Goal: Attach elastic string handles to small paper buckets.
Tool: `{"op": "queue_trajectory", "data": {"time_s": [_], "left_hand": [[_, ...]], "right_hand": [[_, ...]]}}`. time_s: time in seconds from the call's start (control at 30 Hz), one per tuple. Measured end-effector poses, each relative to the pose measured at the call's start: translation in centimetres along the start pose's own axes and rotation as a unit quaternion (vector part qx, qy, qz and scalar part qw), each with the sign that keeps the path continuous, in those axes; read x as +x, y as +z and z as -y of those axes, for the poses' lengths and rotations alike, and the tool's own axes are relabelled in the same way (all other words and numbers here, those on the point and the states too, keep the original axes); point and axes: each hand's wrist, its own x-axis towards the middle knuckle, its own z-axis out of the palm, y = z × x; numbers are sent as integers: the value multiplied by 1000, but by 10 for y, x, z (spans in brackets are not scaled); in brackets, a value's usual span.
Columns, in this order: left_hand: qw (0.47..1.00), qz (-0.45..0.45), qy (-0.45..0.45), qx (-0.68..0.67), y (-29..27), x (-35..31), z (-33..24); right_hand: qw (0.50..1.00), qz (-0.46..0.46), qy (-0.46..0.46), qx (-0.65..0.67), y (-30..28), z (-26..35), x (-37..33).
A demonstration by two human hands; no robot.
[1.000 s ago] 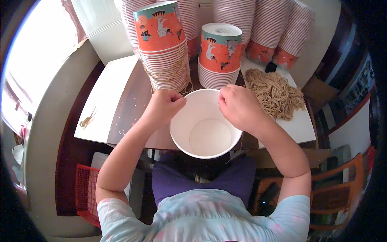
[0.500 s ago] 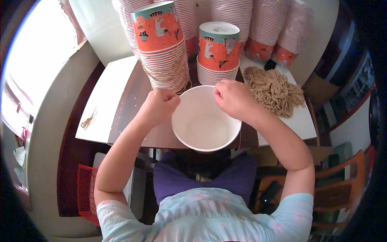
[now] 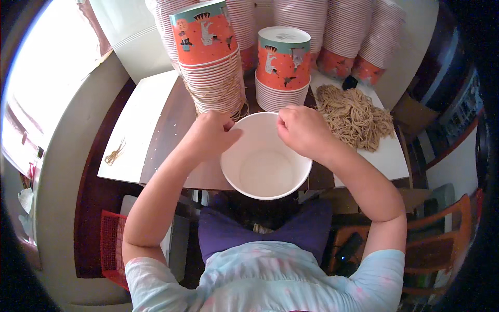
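A white paper bucket (image 3: 266,174) is in front of me at the table's near edge, its wide mouth tipped toward me. At its far right rim is my right hand (image 3: 304,127), fingers curled and closed; what they pinch is hidden. My left hand (image 3: 210,136) is by the far left rim, its fingers curled and its thumb parted from them over the rim. Whatever lies in those fingers is out of sight. A thin strand of cord (image 3: 309,182) hangs at the bucket's right side.
Behind the bucket are a tall upside-down bucket stack with cord loops (image 3: 210,78) and a shorter stack (image 3: 283,67). Tan cord (image 3: 356,117) is heaped at the right. Wrapped stacks (image 3: 343,36) line the back. A small cord bundle (image 3: 115,152) lies left; a red basket (image 3: 113,242) stands below.
My left thumb has moved away from its fingers, toward the bucket's mouth. The bucket's near rim is slightly lower in the view. My right hand has barely moved.
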Motion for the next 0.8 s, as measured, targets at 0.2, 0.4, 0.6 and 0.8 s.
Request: {"op": "queue_trajectory", "data": {"time_s": [0.2, 0.4, 0.6, 0.8], "left_hand": [[999, 3, 4, 41, -3, 6, 9], [987, -32, -7, 155, 7, 7, 1], [996, 18, -91, -5, -4, 10, 4], [998, 33, -10, -48, -7, -14, 5]], "right_hand": [[1000, -14, -18, 3, 3, 0, 1], [1000, -7, -11, 2, 5, 2, 3], [998, -17, -50, -20, 9, -4, 11], [991, -55, -105, 55, 4, -12, 18]]}}
